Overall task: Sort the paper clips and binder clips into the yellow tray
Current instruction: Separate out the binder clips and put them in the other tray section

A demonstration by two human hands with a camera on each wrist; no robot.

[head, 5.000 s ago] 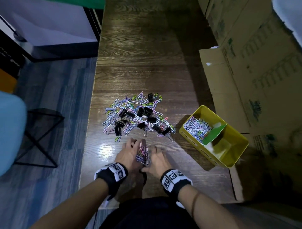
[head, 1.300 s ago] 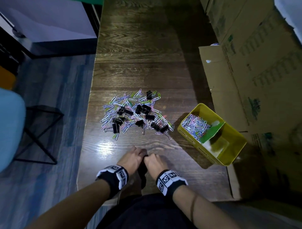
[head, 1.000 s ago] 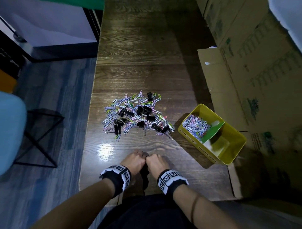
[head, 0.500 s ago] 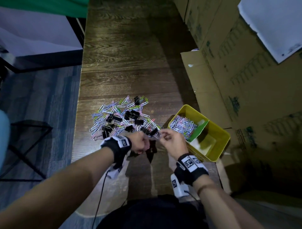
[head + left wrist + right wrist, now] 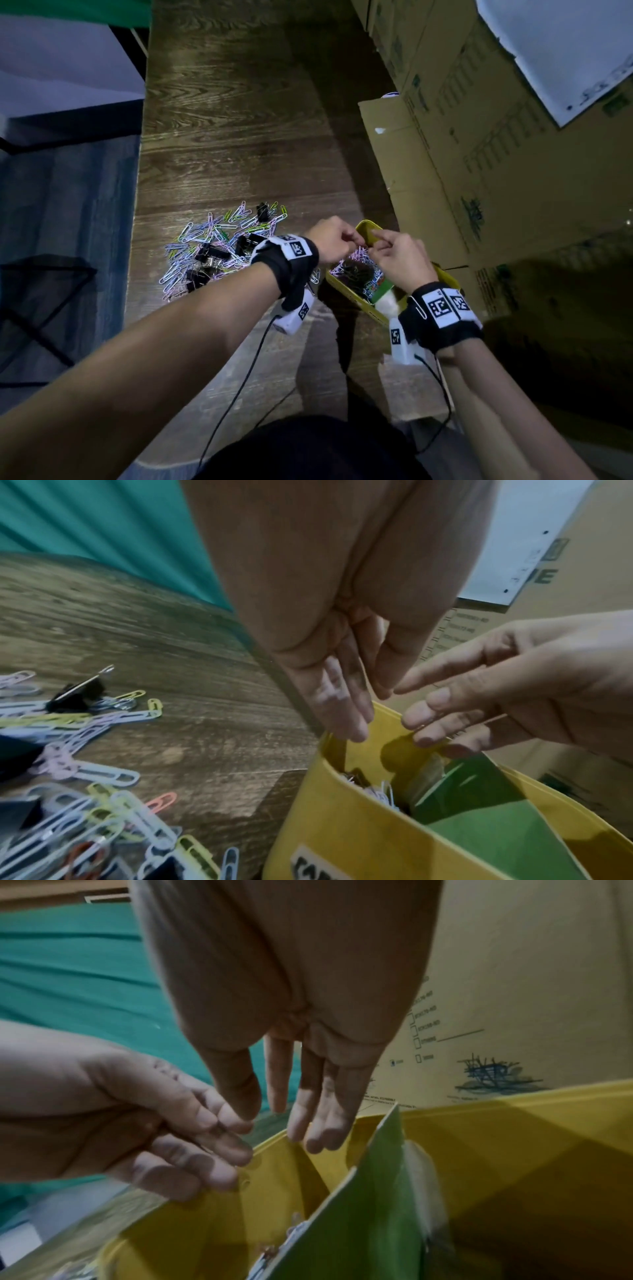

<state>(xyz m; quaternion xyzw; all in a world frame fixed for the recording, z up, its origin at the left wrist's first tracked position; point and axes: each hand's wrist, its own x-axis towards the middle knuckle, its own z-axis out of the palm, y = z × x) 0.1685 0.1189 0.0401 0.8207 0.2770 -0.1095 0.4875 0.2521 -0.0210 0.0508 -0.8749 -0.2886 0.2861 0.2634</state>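
The yellow tray [image 5: 356,301] stands on the wooden table, split by a green divider [image 5: 382,294]. Its near-left compartment holds a heap of coloured paper clips [image 5: 359,274]. Both hands hover over that compartment: my left hand [image 5: 337,240] and my right hand [image 5: 394,253], fingertips close together. In the left wrist view my left hand's fingers [image 5: 346,718] point down at the tray rim [image 5: 342,831], straight and holding nothing. In the right wrist view my right hand's fingers [image 5: 308,1118] hang the same way. A mixed pile of paper clips [image 5: 212,236] and black binder clips [image 5: 212,253] lies to the left.
Tall cardboard boxes [image 5: 479,154] line the table's right side, close behind the tray. The table's left edge drops to a blue floor with a black chair frame [image 5: 41,308]. Wrist camera cables [image 5: 239,383] hang below my arms. Bare wood stretches beyond the pile.
Both hands gathered paper clips near the front edge, then lifted and moved right to above the tray. Their fingers are now spread and the clips lie in the tray.
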